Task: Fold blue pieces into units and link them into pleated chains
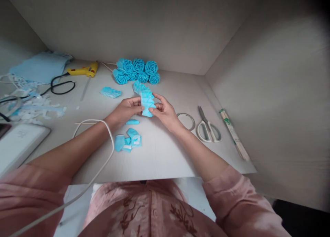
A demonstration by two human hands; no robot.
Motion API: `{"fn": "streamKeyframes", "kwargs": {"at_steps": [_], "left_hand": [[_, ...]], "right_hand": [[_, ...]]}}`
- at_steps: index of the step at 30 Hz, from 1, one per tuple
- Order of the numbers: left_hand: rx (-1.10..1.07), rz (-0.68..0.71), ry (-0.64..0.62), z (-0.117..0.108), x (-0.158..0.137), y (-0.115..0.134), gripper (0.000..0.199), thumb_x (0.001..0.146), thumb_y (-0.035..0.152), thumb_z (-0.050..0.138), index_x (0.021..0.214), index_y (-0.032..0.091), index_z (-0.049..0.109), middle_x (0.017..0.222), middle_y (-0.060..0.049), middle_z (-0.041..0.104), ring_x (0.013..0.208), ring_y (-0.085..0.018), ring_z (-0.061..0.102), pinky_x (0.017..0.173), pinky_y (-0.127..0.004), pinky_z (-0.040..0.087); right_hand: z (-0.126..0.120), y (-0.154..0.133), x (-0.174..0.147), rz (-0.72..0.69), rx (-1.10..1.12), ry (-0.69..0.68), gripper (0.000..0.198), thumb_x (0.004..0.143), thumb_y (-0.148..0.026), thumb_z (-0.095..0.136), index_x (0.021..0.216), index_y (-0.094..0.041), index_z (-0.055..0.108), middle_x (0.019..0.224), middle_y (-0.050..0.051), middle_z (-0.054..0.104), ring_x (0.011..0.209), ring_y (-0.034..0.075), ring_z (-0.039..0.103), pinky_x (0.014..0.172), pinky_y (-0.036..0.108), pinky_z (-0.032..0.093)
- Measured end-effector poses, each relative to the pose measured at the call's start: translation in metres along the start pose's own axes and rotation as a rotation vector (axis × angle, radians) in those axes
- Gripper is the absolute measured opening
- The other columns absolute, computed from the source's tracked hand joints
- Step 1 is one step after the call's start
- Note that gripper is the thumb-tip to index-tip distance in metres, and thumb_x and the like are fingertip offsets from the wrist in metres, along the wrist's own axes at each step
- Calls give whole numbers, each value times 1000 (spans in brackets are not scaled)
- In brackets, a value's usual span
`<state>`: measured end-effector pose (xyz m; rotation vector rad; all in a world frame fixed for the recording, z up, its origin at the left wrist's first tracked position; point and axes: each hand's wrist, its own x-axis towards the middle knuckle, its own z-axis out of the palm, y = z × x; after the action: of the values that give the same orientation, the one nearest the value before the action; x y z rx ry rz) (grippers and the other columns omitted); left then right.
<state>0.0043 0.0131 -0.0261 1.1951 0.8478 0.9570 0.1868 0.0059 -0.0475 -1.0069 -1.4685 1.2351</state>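
A pleated strip of light blue face-mask fabric (147, 101) is held up between my two hands over the middle of the table. My left hand (130, 108) pinches its left edge between thumb and fingers. From the other side, my right hand (165, 112) grips the right edge, thumb pressed on the front. The strip's far end curls away toward a bunch of blue fabric roses (138, 66) lying at the back. A folded blue piece (110, 92) rests left of the strip. Small blue scraps (129, 140) lie nearer to me, below my hands.
A yellow glue gun (84, 70) and a stack of blue masks (41, 67) lie back left, above white offcuts (38, 108). Scissors (206, 127), a tape roll (186, 121) and a packet of sticks (233, 133) lie right. A white cable (112, 140) loops over my left forearm.
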Motion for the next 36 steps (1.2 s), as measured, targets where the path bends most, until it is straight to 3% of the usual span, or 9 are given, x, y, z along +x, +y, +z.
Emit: {"fn": "streamKeyframes", "kwargs": {"at_steps": [6,12,17,24,31,36], "left_hand": [[6,24,-45,-1,1,4,37,66,24,79,101,13,72,82,-3,70,67,-12,59,66,-25,45],[-8,42,-28,-4,3,2,38,65,24,79,101,13,71,83,-4,71,71,-14,63,69,-27,48],[-2,67,-39,-7,4,-1,41,67,25,78,105,14,69,87,-5,71,75,-16,65,71,-29,50],[147,67,-32,-6,4,0,41,67,27,78,105,14,69,80,-3,69,68,-14,61,63,-25,47],[160,77,-87,-7,4,5,57,64,28,78,117,14,64,89,-6,71,75,-17,64,65,-27,50],[197,11,-145,-1,-1,4,60,63,29,81,118,14,64,88,-5,70,74,-16,63,66,-26,51]], "right_hand": [[0,0,0,-41,-23,-7,66,76,-41,73,135,-27,46,67,-6,56,61,13,51,63,28,45],[-5,2,1,-8,33,3,65,81,-47,68,137,-25,45,76,-1,65,73,17,61,79,34,50],[-3,-3,0,76,143,18,63,81,-51,67,135,-26,47,84,1,67,81,18,64,81,36,52],[-1,7,2,30,60,-31,76,70,-43,78,136,-24,46,71,-4,58,67,14,56,71,30,48],[-2,-4,0,128,234,2,57,78,-52,68,127,-24,56,88,2,67,82,16,61,79,32,51],[-2,-7,2,106,340,4,51,67,-44,80,109,-21,64,83,0,66,75,13,59,73,26,50]]}}
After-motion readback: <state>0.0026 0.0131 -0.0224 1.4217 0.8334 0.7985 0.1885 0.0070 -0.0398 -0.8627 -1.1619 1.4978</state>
